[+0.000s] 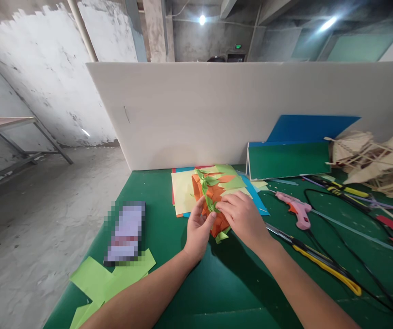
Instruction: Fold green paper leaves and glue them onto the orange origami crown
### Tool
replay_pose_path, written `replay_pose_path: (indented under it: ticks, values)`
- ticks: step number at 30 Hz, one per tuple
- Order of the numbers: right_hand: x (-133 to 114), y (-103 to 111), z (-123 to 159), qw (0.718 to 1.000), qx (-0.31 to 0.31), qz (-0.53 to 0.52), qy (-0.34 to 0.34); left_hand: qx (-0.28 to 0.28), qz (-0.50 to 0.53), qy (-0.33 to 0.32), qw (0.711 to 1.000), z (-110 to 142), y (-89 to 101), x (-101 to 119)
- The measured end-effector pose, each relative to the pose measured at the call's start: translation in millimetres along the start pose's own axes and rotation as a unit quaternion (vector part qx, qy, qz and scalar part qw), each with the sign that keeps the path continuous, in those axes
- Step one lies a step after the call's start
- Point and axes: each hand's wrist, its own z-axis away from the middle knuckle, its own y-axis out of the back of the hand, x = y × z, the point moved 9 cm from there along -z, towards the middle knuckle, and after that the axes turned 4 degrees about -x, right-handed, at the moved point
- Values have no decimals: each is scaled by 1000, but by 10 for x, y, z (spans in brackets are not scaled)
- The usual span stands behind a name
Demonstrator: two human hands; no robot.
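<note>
An orange and green folded-paper piece point(214, 191) is held up over the middle of the table, in front of a stack of coloured sheets. My left hand point(196, 233) grips it from the left, with the thumb against its lower front. From the right, the bent fingers of my right hand point(244, 220) close on the green paper near its centre. My right fingertips partly cover that spot, so the exact pinch is hard to see. A small green paper point point(222, 236) sticks out at the bottom of the piece.
Coloured paper sheets point(182, 189) lie behind my hands. To the right are a pink glue gun point(297, 210) with its black cord and a yellow-handled cutter point(326, 267). Green paper squares point(95, 278) and a pixelated phone point(126, 233) lie left. A white board point(189, 114) stands behind.
</note>
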Motion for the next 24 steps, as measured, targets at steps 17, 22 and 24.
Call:
replay_pose_path:
  ticks: [17, 22, 24]
  values:
    - [34, -29, -12, 1000, -7, -5, 8, 43, -55, 1, 998, -61, 108, 21]
    - [52, -23, -6, 1000, -16, -3, 13, 70, -84, -5, 994, -72, 197, 45]
    - [65, -22, -1, 1000, -17, -8, 12, 67, -83, -2, 994, -66, 183, 49]
